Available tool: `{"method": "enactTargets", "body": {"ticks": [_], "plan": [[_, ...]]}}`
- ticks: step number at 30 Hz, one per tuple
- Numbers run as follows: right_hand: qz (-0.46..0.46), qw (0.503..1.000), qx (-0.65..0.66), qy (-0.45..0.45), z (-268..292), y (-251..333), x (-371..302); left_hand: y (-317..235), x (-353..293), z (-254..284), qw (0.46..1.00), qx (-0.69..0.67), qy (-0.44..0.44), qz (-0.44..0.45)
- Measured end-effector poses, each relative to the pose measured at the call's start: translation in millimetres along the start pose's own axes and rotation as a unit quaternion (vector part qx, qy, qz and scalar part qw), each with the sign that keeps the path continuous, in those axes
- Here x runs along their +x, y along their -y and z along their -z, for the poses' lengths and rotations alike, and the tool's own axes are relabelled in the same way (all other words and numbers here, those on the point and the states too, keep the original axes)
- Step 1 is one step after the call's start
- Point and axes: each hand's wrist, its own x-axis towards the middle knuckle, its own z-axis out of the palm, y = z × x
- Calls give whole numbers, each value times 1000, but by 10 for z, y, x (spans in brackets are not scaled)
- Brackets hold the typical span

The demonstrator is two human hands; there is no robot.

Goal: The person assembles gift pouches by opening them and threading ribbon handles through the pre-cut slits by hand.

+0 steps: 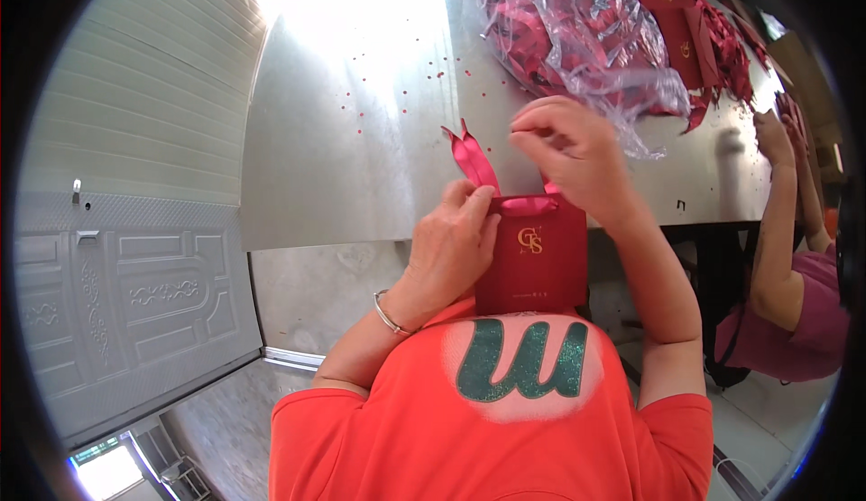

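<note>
A small dark red paper gift bag with gold printing stands upright against my chest at the near table edge. My left hand grips its upper left corner, fingers closed over the rim. From the top rim a pink ribbon with a notched end stretches away over the table, and a short ribbon band crosses the bag's front. My right hand is raised above the bag's right side, its thumb and fingers curled into a pinch. Whatever may be between those fingertips cannot be made out. More pink ribbon shows beneath the right wrist.
A clear plastic sack of red and pink ribbons lies at the far right of the metal table. Behind it are more red bags. Small red dots are scattered on the tabletop. A co-worker's arm reaches in at right.
</note>
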Motion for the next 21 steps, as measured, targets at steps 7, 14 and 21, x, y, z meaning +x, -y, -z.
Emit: {"method": "enactTargets", "body": {"ticks": [7, 14, 21], "plan": [[-216, 959, -175, 57, 438, -42, -744, 111, 11, 9, 999, 36, -15, 25], [-399, 900, 154, 87, 288, -101, -718, 258, 45, 102, 999, 6, -31, 32], [-291, 928, 199, 122, -34, 313, 57, 773, -32, 791, 952, -73, -270, 128]]}}
